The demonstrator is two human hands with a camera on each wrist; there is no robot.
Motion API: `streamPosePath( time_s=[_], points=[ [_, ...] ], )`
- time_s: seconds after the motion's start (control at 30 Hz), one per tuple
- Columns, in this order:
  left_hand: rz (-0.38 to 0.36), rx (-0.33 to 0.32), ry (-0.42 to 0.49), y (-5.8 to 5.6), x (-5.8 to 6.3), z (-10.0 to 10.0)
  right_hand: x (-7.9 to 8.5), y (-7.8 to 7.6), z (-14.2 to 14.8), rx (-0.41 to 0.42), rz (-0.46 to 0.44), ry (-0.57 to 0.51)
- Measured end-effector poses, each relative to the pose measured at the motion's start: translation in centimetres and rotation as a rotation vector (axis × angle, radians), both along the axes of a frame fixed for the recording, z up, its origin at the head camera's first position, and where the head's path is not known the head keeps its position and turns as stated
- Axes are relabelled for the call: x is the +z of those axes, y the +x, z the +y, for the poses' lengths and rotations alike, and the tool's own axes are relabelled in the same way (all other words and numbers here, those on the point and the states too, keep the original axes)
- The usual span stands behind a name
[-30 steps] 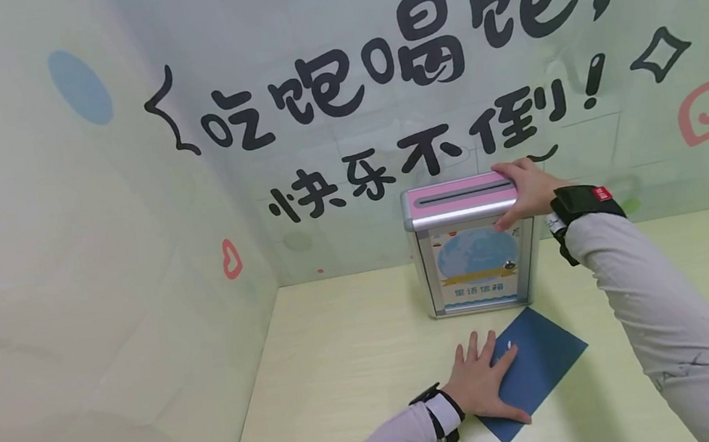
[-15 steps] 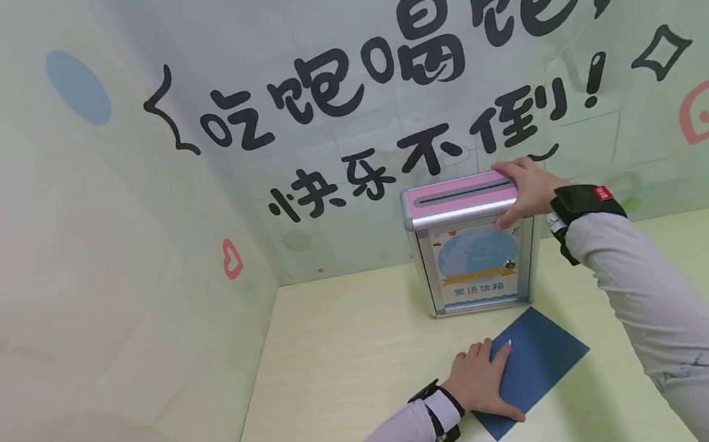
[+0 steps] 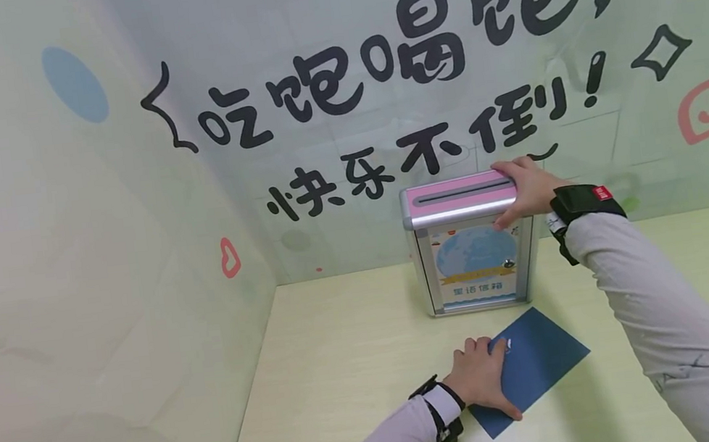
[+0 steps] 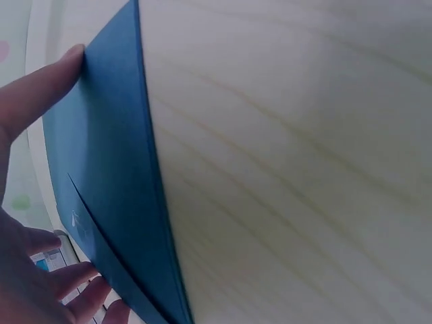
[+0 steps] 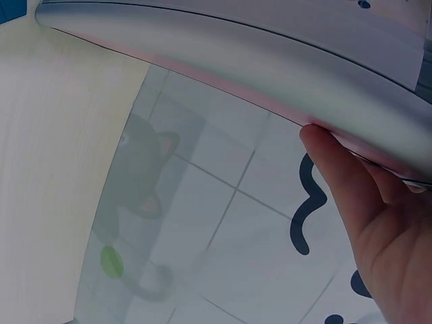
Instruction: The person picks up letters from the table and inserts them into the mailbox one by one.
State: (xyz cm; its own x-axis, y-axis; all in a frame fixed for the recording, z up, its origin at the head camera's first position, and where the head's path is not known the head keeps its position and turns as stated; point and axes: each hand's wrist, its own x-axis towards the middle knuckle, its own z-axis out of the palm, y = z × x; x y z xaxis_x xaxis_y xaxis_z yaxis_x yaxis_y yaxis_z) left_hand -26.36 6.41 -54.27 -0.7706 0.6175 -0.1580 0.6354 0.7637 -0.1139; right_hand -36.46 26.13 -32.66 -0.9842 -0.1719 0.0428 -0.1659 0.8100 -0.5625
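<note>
A dark blue envelope (image 3: pixel 541 356) lies on the table, turned cornerwise in front of a suggestion box. My left hand (image 3: pixel 479 379) spans the envelope's left part, thumb at its near edge and fingers bent at its far edge. In the left wrist view the thumb and fingertips grip opposite edges of the envelope (image 4: pixel 111 128), and its flap line shows. The upright suggestion box (image 3: pixel 420 222) has a silver frame, a pink slotted top and a small lock. My right hand (image 3: pixel 531 186) grips its right top end, thumb in front and fingers over the top.
The pale wooden table (image 3: pixel 335 340) meets a back wall (image 3: pixel 317 6) with large black lettering, close behind the box. A plain side wall (image 3: pixel 109 314) runs along the table's left edge.
My left fingers have drawn in from spread flat to bent around the envelope's edges. The envelope has turned slightly, its near corner moving left. My right hand and the box have stayed put.
</note>
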Motion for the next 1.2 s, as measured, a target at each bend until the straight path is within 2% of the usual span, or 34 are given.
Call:
streamPosePath(
  time_s=[0.13,0.3,0.4,0.63,0.8,1.0,1.2],
  points=[
    [0.029,-0.009,0.056,-0.3,-0.1,-0.1,-0.2,-0.1,0.1,-0.003,0.005,0.0],
    [0.03,-0.026,0.167,-1.0,0.8,-0.1,-0.1,0.0,0.1,-0.008,0.011,0.002],
    [-0.015,-0.061,0.216,-1.5,1.4,-0.3,-0.1,0.1,0.1,-0.007,0.008,-0.002],
    [-0.173,-0.148,0.327,-2.6,3.1,-0.9,-0.2,0.2,0.1,-0.01,-0.005,-0.011],
    [-0.247,-0.13,0.441,-3.5,4.7,-0.9,-0.2,0.1,0.2,-0.014,0.003,0.003],
    [-0.348,-0.124,0.502,-4.1,6.2,-1.0,-0.3,-0.1,0.2,-0.018,0.007,0.017],
    [-0.343,-0.163,0.516,-4.6,7.6,-1.1,-0.4,-0.3,0.3,-0.011,0.022,0.022]
  ],
)
